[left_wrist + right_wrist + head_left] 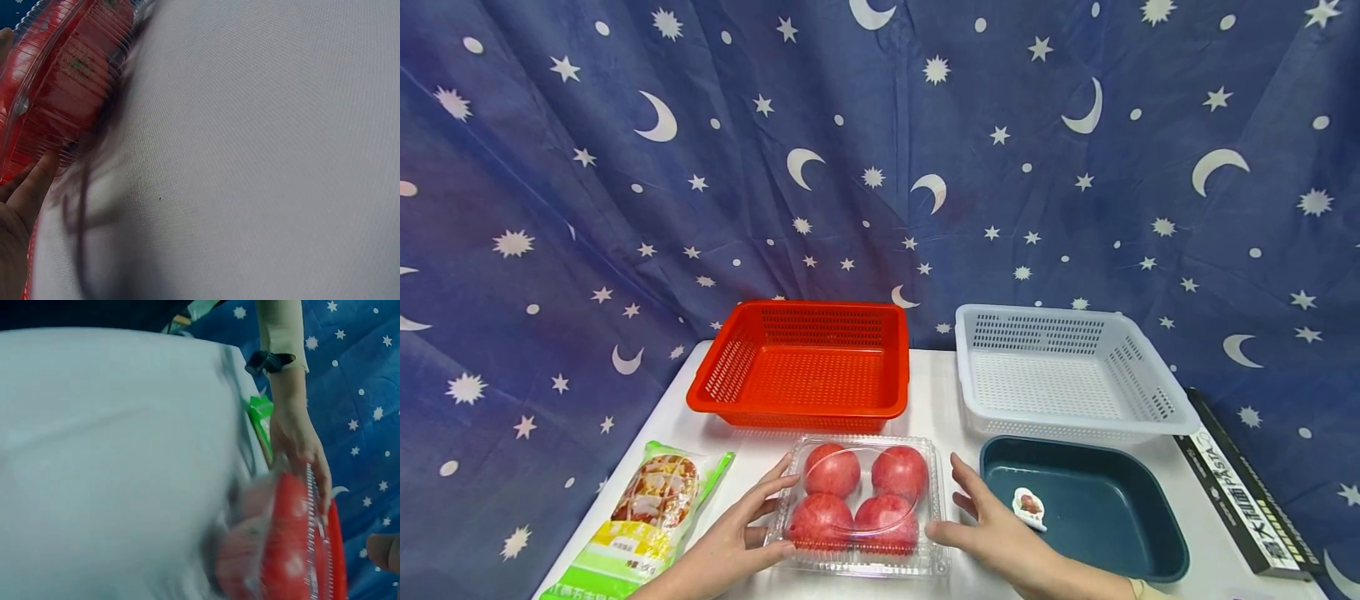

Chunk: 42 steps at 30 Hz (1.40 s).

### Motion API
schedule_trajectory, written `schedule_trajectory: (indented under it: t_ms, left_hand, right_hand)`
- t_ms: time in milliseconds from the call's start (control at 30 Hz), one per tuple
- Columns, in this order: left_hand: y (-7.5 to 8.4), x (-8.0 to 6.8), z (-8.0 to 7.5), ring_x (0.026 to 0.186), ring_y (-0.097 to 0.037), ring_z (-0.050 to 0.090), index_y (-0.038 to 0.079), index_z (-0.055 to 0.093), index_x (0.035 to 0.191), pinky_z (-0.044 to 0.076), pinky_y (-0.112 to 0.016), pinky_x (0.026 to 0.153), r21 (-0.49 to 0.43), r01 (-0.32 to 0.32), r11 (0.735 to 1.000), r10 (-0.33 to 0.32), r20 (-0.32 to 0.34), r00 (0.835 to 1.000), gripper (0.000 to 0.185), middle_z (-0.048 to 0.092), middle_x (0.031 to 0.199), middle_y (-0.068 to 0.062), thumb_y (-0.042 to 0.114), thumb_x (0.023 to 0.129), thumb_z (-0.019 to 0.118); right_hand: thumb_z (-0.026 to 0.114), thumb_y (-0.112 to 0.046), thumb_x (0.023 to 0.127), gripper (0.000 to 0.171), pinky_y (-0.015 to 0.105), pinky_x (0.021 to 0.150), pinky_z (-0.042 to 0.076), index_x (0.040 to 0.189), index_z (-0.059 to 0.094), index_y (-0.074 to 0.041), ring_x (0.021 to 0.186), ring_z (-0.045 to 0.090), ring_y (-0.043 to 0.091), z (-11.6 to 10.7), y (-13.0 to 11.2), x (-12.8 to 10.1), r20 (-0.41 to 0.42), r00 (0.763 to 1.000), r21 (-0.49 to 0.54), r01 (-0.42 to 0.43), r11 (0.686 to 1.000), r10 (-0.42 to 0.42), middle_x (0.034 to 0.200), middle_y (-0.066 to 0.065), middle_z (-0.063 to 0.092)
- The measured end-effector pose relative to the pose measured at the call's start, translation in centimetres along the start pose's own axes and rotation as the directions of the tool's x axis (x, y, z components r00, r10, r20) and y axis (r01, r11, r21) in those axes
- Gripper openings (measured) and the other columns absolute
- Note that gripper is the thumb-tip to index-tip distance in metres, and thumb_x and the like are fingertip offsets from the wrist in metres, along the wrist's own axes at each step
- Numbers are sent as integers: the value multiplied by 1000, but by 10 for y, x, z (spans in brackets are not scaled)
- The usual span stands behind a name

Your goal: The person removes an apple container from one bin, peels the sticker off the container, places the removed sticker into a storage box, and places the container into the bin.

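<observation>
A clear plastic clamshell box (859, 562) with several round red fruits (831, 470) inside lies at the front middle of the table. My left hand (730, 529) is at the box's left side, fingers spread and fingertips touching its edge; in the left wrist view a fingertip (42, 167) meets the ribbed plastic wall. On the other side my right hand (1000, 533) has its fingers apart, with the thumb tip right at the box's right rim. In the right wrist view the box is blurred, and the left hand (300, 440) shows at its far end.
Behind the box stand a red basket (797, 412) and a white basket (1075, 425). A dark teal basin (1097, 508) sits right of my right hand, beside a black pasta box (1243, 492). A green food bag (647, 525) lies at the left. A starry curtain (880, 167) closes off the back.
</observation>
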<state>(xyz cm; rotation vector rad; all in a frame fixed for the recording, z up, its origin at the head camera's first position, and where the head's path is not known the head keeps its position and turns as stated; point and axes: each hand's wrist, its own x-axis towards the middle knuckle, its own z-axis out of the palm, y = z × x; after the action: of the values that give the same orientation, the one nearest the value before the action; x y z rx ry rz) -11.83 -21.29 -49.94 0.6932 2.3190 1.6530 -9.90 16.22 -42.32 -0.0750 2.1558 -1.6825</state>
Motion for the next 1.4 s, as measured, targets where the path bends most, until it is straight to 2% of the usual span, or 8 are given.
schedule_trajectory:
  t_ms: [200,267,533,733,833,1033,1200,1400]
  left_hand:
    - [0,2,-1,136,-52,42,16,39,157,52,-27,95,-7,13,1000,-13,-1,1000,73,9,172,-8,10,94,75]
    - [0,2,-1,135,-51,43,18,39,157,51,-27,95,3,17,1000,-17,-2,1000,73,9,172,-7,11,94,76]
    - [-2,-1,-1,133,-54,43,20,40,156,51,-29,93,42,25,999,-26,14,1000,72,10,171,-12,15,94,76]
    - [-3,-1,-1,133,-54,43,21,40,156,52,-29,93,39,39,998,-39,11,999,72,10,171,-12,16,94,76]
    - [-3,0,-1,135,-54,42,22,40,156,51,-28,94,25,51,998,-52,11,999,72,9,171,-11,17,94,76]
    - [-2,0,-1,135,-54,42,20,40,156,51,-27,93,15,45,999,-46,12,999,71,9,171,-11,15,94,75]
    - [-3,-1,-1,133,-55,42,16,40,155,51,-28,93,-2,-1,1000,1,7,1000,71,9,171,-14,9,94,75]
    - [-5,-1,-2,136,-58,37,13,39,154,52,-31,95,-90,-6,996,8,17,1000,67,4,171,-14,5,96,71]
  right_hand:
    - [76,-15,88,105,79,97,36,162,3,-1,141,22,62,15,13,13,-21,994,148,-107,983,112,160,39,13]
    - [75,-14,88,106,80,93,39,161,0,1,139,26,62,19,18,17,-21,990,188,-134,973,140,158,42,12]
    - [74,-21,88,104,65,89,52,157,2,8,119,50,49,23,32,26,28,975,250,-221,943,221,152,47,15]
    - [74,-18,89,103,47,79,61,156,1,10,99,61,28,26,35,29,78,977,313,-211,926,197,146,38,35]
    - [74,-17,89,100,48,82,59,157,4,8,99,62,27,26,35,30,80,980,319,-200,926,184,139,31,46]
    - [73,-16,90,96,49,88,55,159,8,0,103,62,27,28,37,31,91,982,353,-187,917,166,134,22,55]
    - [72,-19,92,96,48,90,56,160,7,-2,104,62,26,30,38,30,101,985,389,-170,905,142,134,20,56]
    - [72,-21,93,96,49,94,56,162,5,-9,108,62,28,33,35,30,119,987,452,-151,879,108,142,25,44]
